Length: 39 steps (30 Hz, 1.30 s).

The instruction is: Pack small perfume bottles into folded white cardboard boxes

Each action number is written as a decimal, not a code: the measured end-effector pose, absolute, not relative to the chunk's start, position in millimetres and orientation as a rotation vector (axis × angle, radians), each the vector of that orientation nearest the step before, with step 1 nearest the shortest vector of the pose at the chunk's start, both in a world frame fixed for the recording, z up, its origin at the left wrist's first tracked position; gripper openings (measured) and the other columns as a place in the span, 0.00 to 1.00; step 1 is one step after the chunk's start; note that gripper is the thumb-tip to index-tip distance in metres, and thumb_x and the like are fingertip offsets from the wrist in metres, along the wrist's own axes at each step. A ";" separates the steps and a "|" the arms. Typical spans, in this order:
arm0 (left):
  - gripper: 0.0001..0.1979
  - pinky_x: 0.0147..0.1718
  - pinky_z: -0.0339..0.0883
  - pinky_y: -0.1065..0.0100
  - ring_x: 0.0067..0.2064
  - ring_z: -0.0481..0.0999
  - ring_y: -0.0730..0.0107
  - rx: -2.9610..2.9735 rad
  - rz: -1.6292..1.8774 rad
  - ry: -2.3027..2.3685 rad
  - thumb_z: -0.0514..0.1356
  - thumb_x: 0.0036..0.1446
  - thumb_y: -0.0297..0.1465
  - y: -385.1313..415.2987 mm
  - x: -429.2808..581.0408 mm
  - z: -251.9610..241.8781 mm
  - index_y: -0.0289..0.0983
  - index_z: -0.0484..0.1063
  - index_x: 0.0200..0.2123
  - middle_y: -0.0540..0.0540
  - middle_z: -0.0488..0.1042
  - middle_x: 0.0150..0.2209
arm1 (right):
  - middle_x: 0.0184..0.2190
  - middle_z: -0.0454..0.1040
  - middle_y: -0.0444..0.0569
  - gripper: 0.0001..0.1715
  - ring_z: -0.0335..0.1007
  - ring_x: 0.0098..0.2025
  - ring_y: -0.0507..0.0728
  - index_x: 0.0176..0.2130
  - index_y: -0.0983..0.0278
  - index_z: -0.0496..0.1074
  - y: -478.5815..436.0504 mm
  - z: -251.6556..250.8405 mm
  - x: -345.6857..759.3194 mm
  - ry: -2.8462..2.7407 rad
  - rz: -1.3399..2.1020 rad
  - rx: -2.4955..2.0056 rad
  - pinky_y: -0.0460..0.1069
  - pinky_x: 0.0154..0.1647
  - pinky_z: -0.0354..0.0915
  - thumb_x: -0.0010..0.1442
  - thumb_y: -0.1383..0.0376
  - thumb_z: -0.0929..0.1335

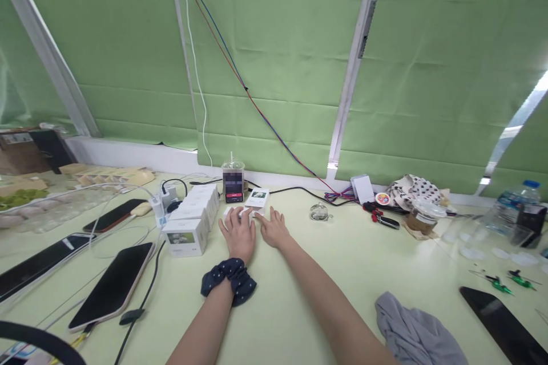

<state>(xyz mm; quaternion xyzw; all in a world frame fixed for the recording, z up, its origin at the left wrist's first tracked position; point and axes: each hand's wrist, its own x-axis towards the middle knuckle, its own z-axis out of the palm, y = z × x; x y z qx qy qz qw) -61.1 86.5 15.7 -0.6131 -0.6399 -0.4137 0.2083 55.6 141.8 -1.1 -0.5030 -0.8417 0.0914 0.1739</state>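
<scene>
Low at the middle of the table, a small white box (pixel 257 198) with a green picture on its lid lies just beyond my hands. My left hand (pixel 240 232), a dark dotted scrunchie (pixel 229 280) at its wrist, rests with spread fingers over white box parts at the box's near side. Beside it, my right hand (pixel 273 229) reaches in with the index finger stretched toward the same parts and its other fingers apart. My fingers partly hide what lies beneath them. To the left stand several white boxes (pixel 186 236) in a row.
A phone (pixel 233 183) leans upright behind, against a lidded cup. Phones (pixel 112 285) and white cables lie left, near an egg tray (pixel 55 214). At right are a clear round object (pixel 319 212), pliers (pixel 385 219), a grey cloth (pixel 415 331) and another phone (pixel 505 322).
</scene>
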 end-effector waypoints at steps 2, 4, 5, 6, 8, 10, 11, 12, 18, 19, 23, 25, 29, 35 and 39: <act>0.17 0.58 0.42 0.42 0.60 0.54 0.46 -1.711 -1.149 -1.765 0.53 0.57 0.29 88.7 -66.1 14.8 0.35 0.68 0.50 0.34 0.64 0.53 | 0.67 0.43 0.54 0.29 0.42 0.66 0.69 0.64 0.49 0.48 147.6 -2.5 52.0 -2.391 0.294 -1.455 0.68 0.59 0.39 0.65 0.60 0.56; 0.17 0.58 0.43 0.43 0.60 0.55 0.45 -1.708 -1.163 -1.750 0.53 0.57 0.29 90.9 -69.2 14.2 0.34 0.68 0.50 0.34 0.65 0.53 | 0.67 0.42 0.56 0.30 0.41 0.66 0.68 0.65 0.53 0.46 151.1 -4.4 50.5 -2.390 0.295 -1.469 0.69 0.59 0.38 0.65 0.58 0.55; 0.17 0.58 0.44 0.43 0.60 0.55 0.45 -1.702 -1.174 -1.742 0.53 0.57 0.29 92.1 -70.5 14.0 0.35 0.68 0.50 0.34 0.65 0.53 | 0.67 0.43 0.57 0.31 0.41 0.66 0.68 0.65 0.55 0.46 152.0 -5.4 50.2 -2.387 0.284 -1.473 0.69 0.60 0.38 0.65 0.58 0.55; 0.17 0.58 0.44 0.43 0.60 0.55 0.45 -1.694 -1.186 -1.733 0.53 0.57 0.29 93.4 -71.8 13.9 0.35 0.69 0.50 0.35 0.65 0.52 | 0.67 0.43 0.59 0.31 0.42 0.66 0.68 0.65 0.58 0.45 152.3 -6.4 50.2 -2.384 0.267 -1.473 0.68 0.60 0.39 0.65 0.57 0.55; 0.17 0.59 0.45 0.44 0.60 0.56 0.46 -1.680 -1.202 -1.721 0.53 0.58 0.29 96.3 -75.2 14.0 0.36 0.69 0.50 0.36 0.66 0.52 | 0.65 0.48 0.62 0.32 0.45 0.64 0.67 0.64 0.63 0.48 151.8 -8.0 50.1 -2.364 0.212 -1.471 0.68 0.60 0.41 0.64 0.58 0.56; 0.16 0.59 0.45 0.45 0.60 0.56 0.47 -1.670 -1.192 -1.728 0.53 0.58 0.29 100.0 -79.5 14.3 0.36 0.69 0.49 0.36 0.66 0.52 | 0.61 0.57 0.62 0.29 0.50 0.62 0.65 0.62 0.65 0.53 150.4 -8.8 49.9 -2.324 0.141 -1.472 0.66 0.59 0.44 0.63 0.61 0.57; 0.16 0.59 0.45 0.45 0.60 0.56 0.47 -1.664 -1.175 -1.740 0.53 0.58 0.29 102.1 -81.8 14.5 0.35 0.69 0.49 0.37 0.66 0.52 | 0.58 0.62 0.62 0.27 0.53 0.60 0.64 0.60 0.66 0.55 149.7 -8.9 49.7 -2.300 0.109 -1.479 0.65 0.59 0.46 0.63 0.63 0.57; 0.16 0.60 0.44 0.46 0.61 0.56 0.48 -1.656 -1.154 -1.753 0.53 0.58 0.29 104.2 -84.0 14.7 0.35 0.69 0.49 0.36 0.66 0.53 | 0.55 0.65 0.61 0.24 0.56 0.58 0.63 0.57 0.67 0.58 149.2 -8.7 49.5 -2.278 0.084 -1.492 0.64 0.58 0.47 0.62 0.65 0.58; 0.17 0.61 0.42 0.46 0.62 0.54 0.49 -1.604 -1.083 -1.807 0.53 0.58 0.29 116.9 -92.5 15.0 0.35 0.69 0.51 0.36 0.66 0.53 | 0.45 0.72 0.62 0.16 0.64 0.50 0.61 0.47 0.70 0.66 151.8 -7.2 50.4 -2.223 0.040 -1.578 0.57 0.52 0.56 0.61 0.72 0.57; 0.17 0.61 0.42 0.46 0.62 0.54 0.49 -1.603 -1.080 -1.819 0.53 0.58 0.29 118.7 -93.3 15.2 0.35 0.69 0.51 0.36 0.66 0.54 | 0.44 0.72 0.62 0.16 0.64 0.49 0.61 0.46 0.70 0.67 152.7 -7.2 50.9 -2.223 0.037 -1.588 0.57 0.51 0.56 0.61 0.73 0.57; 0.17 0.61 0.41 0.46 0.63 0.53 0.50 -1.592 -1.082 -1.854 0.53 0.58 0.29 125.9 -96.8 17.0 0.35 0.69 0.51 0.36 0.65 0.55 | 0.42 0.73 0.61 0.17 0.66 0.48 0.61 0.45 0.70 0.68 153.3 -6.7 52.2 -2.242 0.028 -1.618 0.55 0.49 0.58 0.59 0.77 0.57; 0.17 0.61 0.41 0.46 0.63 0.52 0.50 -1.578 -1.090 -1.861 0.52 0.58 0.29 130.8 -99.6 18.0 0.35 0.69 0.51 0.36 0.65 0.55 | 0.42 0.73 0.62 0.18 0.67 0.47 0.60 0.46 0.70 0.68 151.2 -5.1 53.0 -2.264 0.018 -1.622 0.56 0.49 0.58 0.58 0.78 0.58; 0.17 0.61 0.39 0.45 0.63 0.52 0.50 -1.570 -1.122 -1.856 0.52 0.59 0.29 144.8 -107.9 17.8 0.35 0.68 0.51 0.35 0.65 0.55 | 0.43 0.73 0.62 0.20 0.67 0.48 0.60 0.48 0.70 0.66 142.3 -1.3 59.2 -2.336 -0.017 -1.587 0.57 0.50 0.59 0.57 0.79 0.58; 0.17 0.61 0.37 0.43 0.63 0.51 0.49 -1.559 -1.187 -1.780 0.51 0.59 0.29 161.8 -114.0 15.8 0.33 0.68 0.51 0.34 0.64 0.54 | 0.46 0.72 0.59 0.22 0.66 0.50 0.60 0.49 0.68 0.65 116.4 -2.6 84.1 -2.477 -0.073 -1.471 0.57 0.53 0.59 0.56 0.79 0.58; 0.17 0.61 0.35 0.43 0.64 0.49 0.49 -1.575 -1.240 -1.802 0.51 0.59 0.29 163.6 -112.6 15.0 0.32 0.66 0.51 0.34 0.63 0.55 | 0.47 0.70 0.60 0.24 0.63 0.53 0.61 0.51 0.68 0.63 95.0 -6.9 101.1 -2.552 -0.087 -1.418 0.58 0.53 0.60 0.56 0.79 0.59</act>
